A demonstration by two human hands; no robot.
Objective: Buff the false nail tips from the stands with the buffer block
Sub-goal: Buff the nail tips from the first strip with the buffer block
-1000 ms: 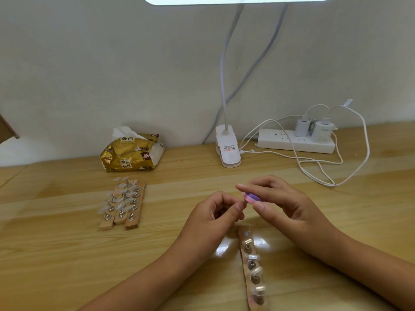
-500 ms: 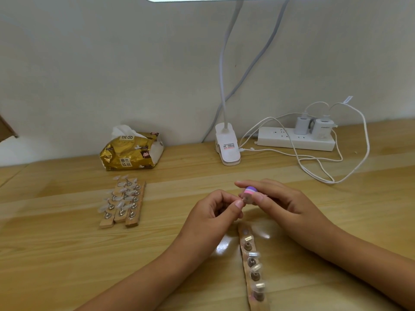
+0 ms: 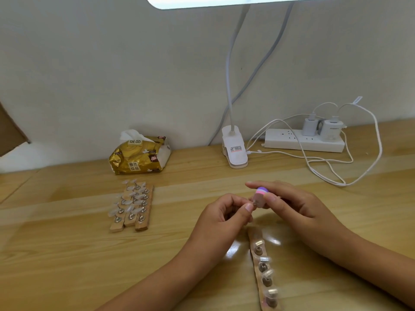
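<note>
Your left hand (image 3: 224,217) pinched a nail tip (image 3: 254,201) above the table (image 3: 67,254) against the buffer block (image 3: 260,194) gripped by your right hand (image 3: 298,206), and so slight a pinch might have let the tip slip free under pressure.

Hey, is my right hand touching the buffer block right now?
Touching. The head view shows the right hand pinching the buffer block, with its fingers on top and the thumb pressed against the near side.
</note>
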